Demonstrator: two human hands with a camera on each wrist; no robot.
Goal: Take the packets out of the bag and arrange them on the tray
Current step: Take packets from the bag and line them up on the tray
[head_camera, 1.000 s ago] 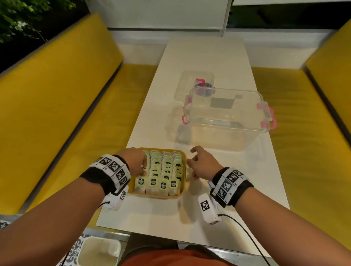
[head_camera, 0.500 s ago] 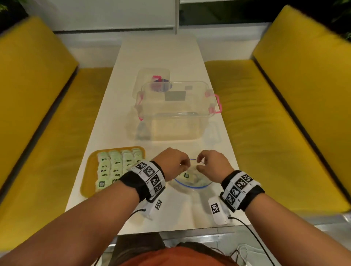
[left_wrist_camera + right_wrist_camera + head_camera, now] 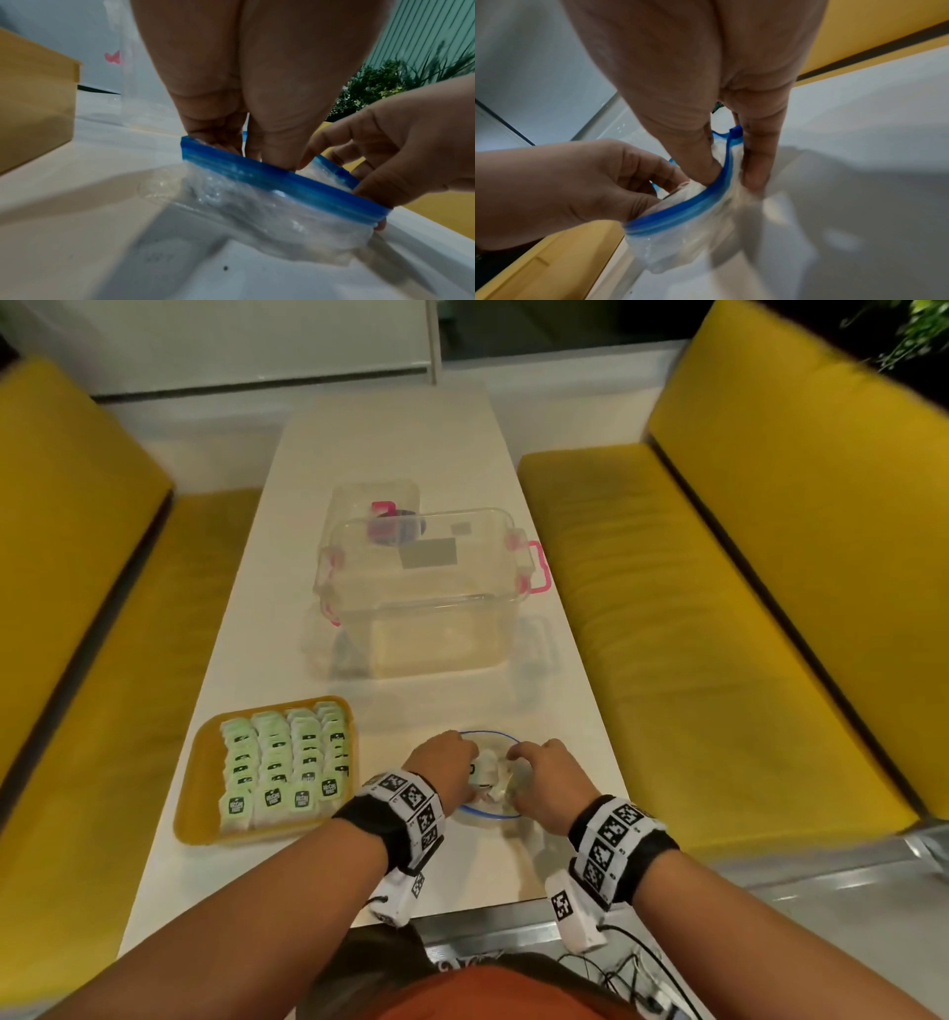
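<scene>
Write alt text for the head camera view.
Both hands work at the mouth of a clear bag on a white table: left hand, right hand. To the left, a yellow tray holds rows of green packets.

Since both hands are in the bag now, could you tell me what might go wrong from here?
1. The bag is limp, and only the right hand pinches its blue rim; it could fold shut around the left hand.
2. The tray looks nearly full, so a new packet could knock its packets askew.
3. The bag lies near the table edge and could slide off.

Booth seating: yellow benches (image 3: 744, 588), white table (image 3: 390, 449)
</scene>
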